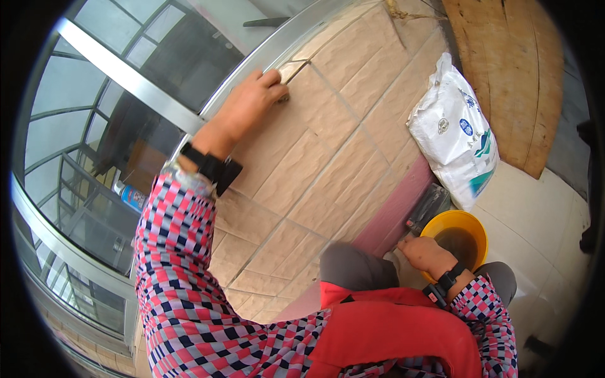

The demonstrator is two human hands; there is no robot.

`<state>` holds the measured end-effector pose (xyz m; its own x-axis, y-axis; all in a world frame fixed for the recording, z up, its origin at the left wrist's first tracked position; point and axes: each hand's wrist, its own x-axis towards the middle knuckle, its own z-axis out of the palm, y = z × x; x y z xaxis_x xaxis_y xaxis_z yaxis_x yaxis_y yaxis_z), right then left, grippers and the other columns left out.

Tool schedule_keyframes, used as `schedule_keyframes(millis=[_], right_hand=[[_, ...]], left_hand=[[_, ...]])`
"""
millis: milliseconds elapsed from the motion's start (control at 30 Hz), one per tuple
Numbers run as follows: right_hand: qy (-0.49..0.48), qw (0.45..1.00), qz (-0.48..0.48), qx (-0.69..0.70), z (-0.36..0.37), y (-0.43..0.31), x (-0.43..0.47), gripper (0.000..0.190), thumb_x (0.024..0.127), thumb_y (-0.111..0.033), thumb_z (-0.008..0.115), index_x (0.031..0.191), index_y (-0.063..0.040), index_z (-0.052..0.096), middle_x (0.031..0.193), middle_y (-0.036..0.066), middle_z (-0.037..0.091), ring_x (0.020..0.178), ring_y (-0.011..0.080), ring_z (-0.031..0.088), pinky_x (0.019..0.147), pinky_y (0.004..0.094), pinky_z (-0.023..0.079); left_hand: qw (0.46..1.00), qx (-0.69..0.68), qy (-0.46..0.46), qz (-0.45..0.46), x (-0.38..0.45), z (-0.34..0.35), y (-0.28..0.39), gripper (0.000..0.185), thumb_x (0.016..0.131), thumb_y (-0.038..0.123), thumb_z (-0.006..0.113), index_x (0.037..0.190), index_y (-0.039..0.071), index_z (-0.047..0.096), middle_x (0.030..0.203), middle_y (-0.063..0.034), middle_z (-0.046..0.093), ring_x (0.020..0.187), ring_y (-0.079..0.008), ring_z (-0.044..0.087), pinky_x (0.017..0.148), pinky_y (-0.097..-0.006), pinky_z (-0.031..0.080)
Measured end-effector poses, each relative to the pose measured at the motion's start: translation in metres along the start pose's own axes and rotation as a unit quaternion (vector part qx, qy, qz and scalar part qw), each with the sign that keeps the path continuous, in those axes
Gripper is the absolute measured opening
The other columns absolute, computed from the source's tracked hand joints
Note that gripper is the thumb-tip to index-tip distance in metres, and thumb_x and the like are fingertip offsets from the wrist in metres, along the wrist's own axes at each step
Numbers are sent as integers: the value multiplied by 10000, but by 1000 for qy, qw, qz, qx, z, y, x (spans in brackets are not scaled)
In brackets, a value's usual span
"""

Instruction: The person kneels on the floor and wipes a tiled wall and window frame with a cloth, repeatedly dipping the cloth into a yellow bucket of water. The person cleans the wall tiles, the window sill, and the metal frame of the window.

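Observation:
My left hand (262,92) reaches up against the beige stone-look wall tiles (326,151), next to the metal window frame (227,97). Its fingers curl around a small dark object (283,98), mostly hidden, at a grout joint. Down to the right, my right hand (425,255) is partly closed beside the rim of a yellow bucket (483,231) with murky water in it. Whether that hand holds anything is hidden. Each wrist wears a black strap with a small device.
A white printed woven sack (453,127) leans near the tiles, by a wooden board (513,80). Between sack and bucket lies a dark box-like object (430,205). A blue spray can (132,196) stands by the glass on the left. Pale tiles (524,217) cover the floor.

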<state>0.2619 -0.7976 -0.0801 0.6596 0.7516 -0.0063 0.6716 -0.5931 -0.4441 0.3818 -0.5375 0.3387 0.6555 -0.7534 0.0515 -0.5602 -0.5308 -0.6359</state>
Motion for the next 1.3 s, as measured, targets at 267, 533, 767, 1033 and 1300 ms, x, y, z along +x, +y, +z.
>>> schedule_keyframes(millis=[267,533,767,1033,1300], right_hand=[[20,1000,-10,-2,-1,-2,-2,204,904,-107,527,1063,-60,646,1071,157,660,976,363,677,796,459,562],[15,1000,-17,-11,2,-4,-2,202,912,-111,517,1055,-60,650,1049,154,665,950,362,683,779,461,566],[-3,999,-28,-23,8,-6,6,207,901,-106,533,1066,-63,650,1064,162,661,963,365,680,792,466,565],[7,1000,-24,16,5,0,3,204,896,-99,533,1063,-60,644,1051,162,661,985,371,667,824,451,554],[80,858,12,508,-9,9,13,370,953,-188,630,1288,-40,576,1142,118,674,996,266,675,930,377,515]], left_hand=[[995,-45,11,-90,-156,-31,33,361,762,-36,628,1111,52,660,1083,-111,576,995,-323,553,854,-385,490],[987,-16,2,-158,-238,-45,61,408,725,-68,632,1113,50,673,1096,-127,591,977,-339,570,849,-402,498],[989,-22,15,-143,-175,-34,50,423,746,-56,608,1150,62,653,1132,-117,571,1023,-315,555,885,-366,489],[953,-207,114,-189,-77,-4,45,271,892,-6,607,1155,42,655,1069,-108,588,1002,-269,584,882,-327,478],[248,-946,161,-130,-34,76,168,341,1032,264,502,1254,10,547,1006,-137,645,824,-203,654,616,-336,544]])
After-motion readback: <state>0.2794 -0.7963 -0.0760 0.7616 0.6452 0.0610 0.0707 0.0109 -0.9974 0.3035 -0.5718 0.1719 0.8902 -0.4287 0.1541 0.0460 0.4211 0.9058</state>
